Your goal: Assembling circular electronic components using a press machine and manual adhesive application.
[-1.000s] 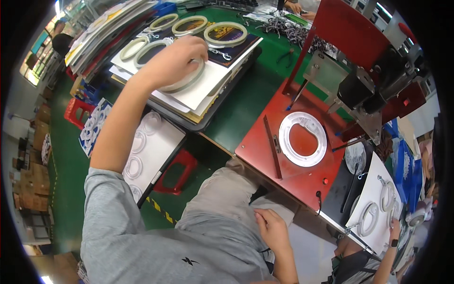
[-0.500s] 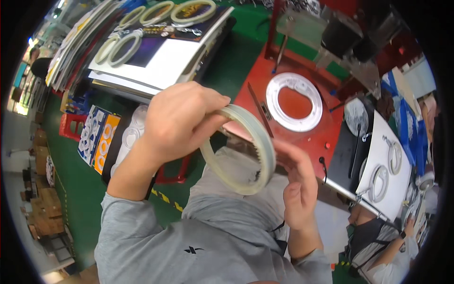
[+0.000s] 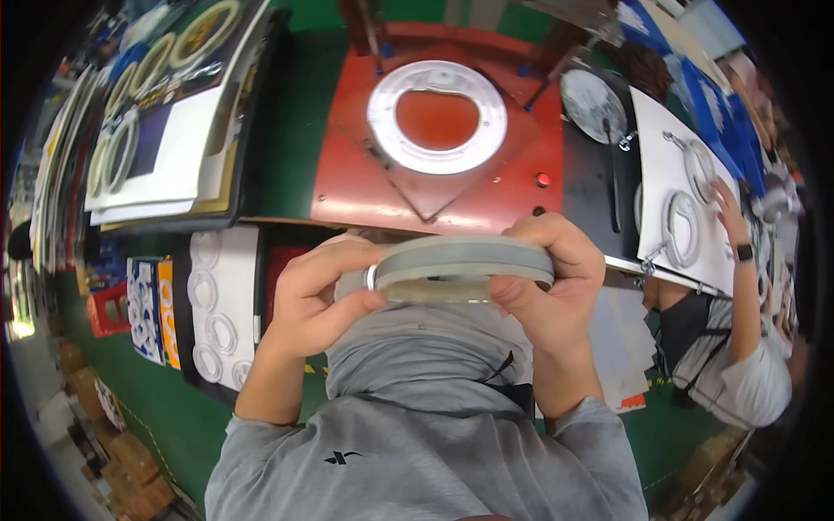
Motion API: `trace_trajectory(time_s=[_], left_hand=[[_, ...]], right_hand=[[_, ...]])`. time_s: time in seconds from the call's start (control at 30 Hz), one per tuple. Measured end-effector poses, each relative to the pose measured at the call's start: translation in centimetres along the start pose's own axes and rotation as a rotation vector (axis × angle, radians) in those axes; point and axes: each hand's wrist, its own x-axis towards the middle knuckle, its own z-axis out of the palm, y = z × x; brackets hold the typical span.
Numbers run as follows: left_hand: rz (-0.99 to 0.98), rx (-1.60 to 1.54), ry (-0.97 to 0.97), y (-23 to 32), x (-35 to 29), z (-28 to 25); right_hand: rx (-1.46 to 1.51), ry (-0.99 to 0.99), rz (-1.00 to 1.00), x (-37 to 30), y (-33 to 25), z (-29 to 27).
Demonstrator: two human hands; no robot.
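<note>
A pale translucent ring with a grey band around its side (image 3: 465, 253) is held edge-on in front of my body. My left hand (image 3: 313, 300) pinches its left end, where a small shiny piece shows by the fingers. The right end sits in the grip of my right hand (image 3: 560, 282), thumb below and fingers over the top. Beyond my hands, a flat white ring (image 3: 384, 130) with an off-round opening lies on the red base plate (image 3: 347, 195) of a machine.
Several pale rings rest on a stack of sheets (image 3: 187, 139) at the left. A red button (image 3: 542, 180) sits on the base plate. To its right lie a round grey disc (image 3: 593, 104) and a white board (image 3: 651, 130) with rings, where another person's hand (image 3: 730, 213) reaches.
The ring has gone from steeply tilted to nearly level. My right hand, earlier spread beside it, now grips its right end. The view has turned, bringing the machine base straight ahead.
</note>
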Motion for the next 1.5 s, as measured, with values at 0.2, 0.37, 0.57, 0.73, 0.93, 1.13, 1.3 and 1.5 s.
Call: trace_trajectory(time_s=[0.2,0.37,0.57,0.73,0.93,1.13,1.3,1.5], left_hand=[[-0.039,-0.120,-0.024,-0.6,0.9,0.6],[-0.076,0.138,-0.005,1.0,2.6,1.5],[-0.104,0.030,0.092,-1.5,2.4,2.1],[-0.150,-0.004,0.128,-1.9,2.5,1.6],[-0.156,-0.137,0.093,-3.2,2.5,1.1],[-0.149,-0.165,0.112,-3.5,2.5,0.9],[-0.131,-0.210,0.086,-3.8,2.5,0.7],[-0.126,-0.227,0.103,-3.9,2.3,0.9]], right_hand=[[-0.041,-0.035,-0.177,0.4,0.2,-1.7],[0.003,0.069,-0.132,-0.1,0.8,-2.8],[0.092,0.045,0.006,2.4,0.7,-7.5],[-1.319,0.461,-0.085,3.0,5.2,-14.5],[-1.590,0.475,0.130,3.6,6.4,-15.0],[-1.348,0.563,-0.020,6.7,5.9,-16.5],[-1.357,0.536,-0.083,7.7,6.4,-17.2],[-1.331,0.620,-0.106,6.0,4.2,-16.9]])
